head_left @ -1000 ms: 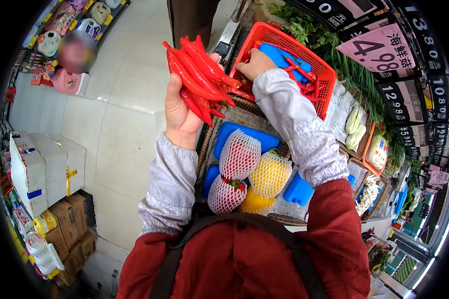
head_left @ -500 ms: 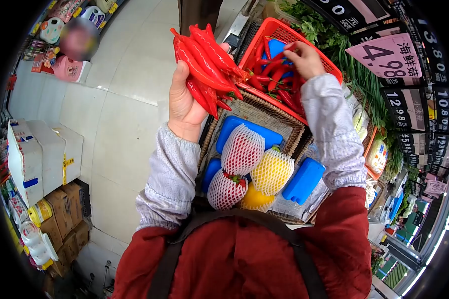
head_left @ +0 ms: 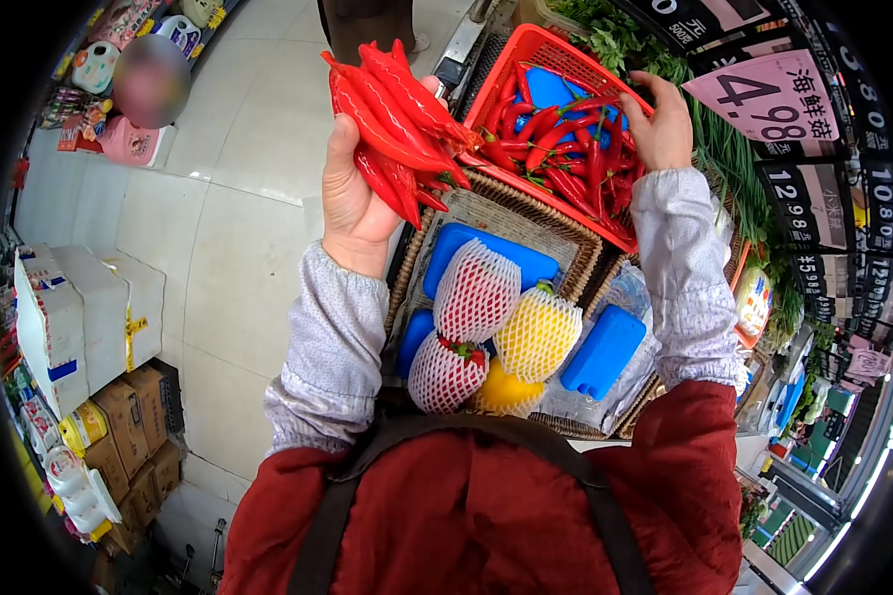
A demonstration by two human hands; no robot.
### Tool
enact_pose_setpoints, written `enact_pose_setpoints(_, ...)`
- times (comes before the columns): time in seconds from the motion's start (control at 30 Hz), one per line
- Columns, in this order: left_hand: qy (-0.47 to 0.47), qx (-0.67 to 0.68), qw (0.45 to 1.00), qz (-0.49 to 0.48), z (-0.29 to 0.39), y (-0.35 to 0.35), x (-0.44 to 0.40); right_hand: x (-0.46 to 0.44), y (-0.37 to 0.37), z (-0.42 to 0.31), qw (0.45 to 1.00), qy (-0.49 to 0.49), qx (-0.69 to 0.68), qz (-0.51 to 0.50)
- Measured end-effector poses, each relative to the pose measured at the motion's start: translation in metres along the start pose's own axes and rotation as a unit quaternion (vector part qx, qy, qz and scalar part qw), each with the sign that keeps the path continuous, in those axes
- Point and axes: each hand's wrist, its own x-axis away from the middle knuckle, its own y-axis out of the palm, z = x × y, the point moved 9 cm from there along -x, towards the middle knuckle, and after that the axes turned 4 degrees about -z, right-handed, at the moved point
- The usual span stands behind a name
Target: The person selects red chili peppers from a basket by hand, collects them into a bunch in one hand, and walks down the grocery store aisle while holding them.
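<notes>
My left hand is closed around a bunch of large, glossy red chili peppers, held up to the left of a red plastic basket. Smaller red chili peppers lie loose in that basket, over a blue block. My right hand is at the basket's right rim, thumb and fingers apart, with nothing seen in it. Whether it touches the rim I cannot tell.
Below the basket, a wicker tray holds bell peppers in foam nets and blue blocks. Greens and price signs line the right. White boxes stand at left. A person's dark-clothed legs are ahead.
My right hand has moved from above the small chili peppers to the basket's right rim, its fingers spreading. My left hand has shifted slightly left with its bunch.
</notes>
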Motion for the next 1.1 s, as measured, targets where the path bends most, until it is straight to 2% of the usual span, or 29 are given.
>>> enact_pose_setpoints(0.03,0.000,0.000,1.000,0.001,0.000,0.000,0.000,-0.001,-0.003,-0.020,0.998,-0.047,-0.032,0.015)
enact_pose_setpoints(0.1,0.005,-0.001,1.000,-0.001,0.000,0.000,0.000,0.002,0.008,-0.063,0.988,-0.139,-0.064,-0.025)
enact_pose_setpoints(0.17,0.000,0.002,1.000,-0.003,-0.001,0.001,0.000,0.007,0.034,-0.098,0.971,-0.227,-0.026,-0.072)
enact_pose_setpoints(0.27,-0.004,0.001,1.000,-0.006,-0.001,0.002,0.000,0.012,0.084,-0.115,0.942,-0.287,0.118,-0.130)
enact_pose_setpoints(0.3,-0.005,-0.001,1.000,-0.008,-0.001,0.002,0.001,0.012,0.088,-0.111,0.942,-0.287,0.118,-0.131)
enact_pose_setpoints(0.37,0.002,-0.003,1.000,0.002,0.000,0.003,0.000,0.011,0.115,-0.095,0.918,-0.213,0.182,-0.282)
enact_pose_setpoints(0.43,0.013,-0.003,1.000,0.015,0.002,0.003,0.001,0.011,0.104,-0.094,0.923,-0.238,0.169,-0.251)
enact_pose_setpoints(0.63,0.005,-0.007,1.000,0.016,0.002,0.008,0.000,0.010,0.062,-0.064,0.947,-0.195,0.059,-0.248)
enact_pose_setpoints(0.7,0.006,-0.009,1.000,0.017,0.002,0.007,0.000,0.009,0.052,-0.045,0.957,-0.152,0.007,-0.245)
enact_pose_setpoints(0.8,0.004,-0.014,1.000,0.015,0.002,0.008,0.000,0.006,0.049,0.003,0.957,0.005,-0.037,-0.289)
enact_pose_setpoints(0.83,0.002,-0.017,1.000,0.011,0.002,0.009,0.000,0.005,0.047,0.012,0.958,0.013,-0.042,-0.285)
enact_pose_setpoints(0.9,0.005,-0.015,1.000,0.011,0.002,0.008,0.000,0.008,0.048,0.037,0.948,0.037,0.068,-0.309)
enact_pose_setpoints(0.93,0.007,-0.013,1.000,0.010,0.002,0.008,0.000,0.007,0.046,0.031,0.948,0.037,0.068,-0.309)
enact_pose_setpoints(1.0,0.004,-0.010,1.000,0.011,0.001,0.007,0.000,-0.003,0.021,-0.006,0.970,-0.101,0.177,-0.131)
enact_pose_setpoints(1.1,-0.002,-0.005,1.000,0.013,-0.001,0.005,0.001,-0.001,0.034,-0.077,0.959,-0.234,0.048,-0.155)
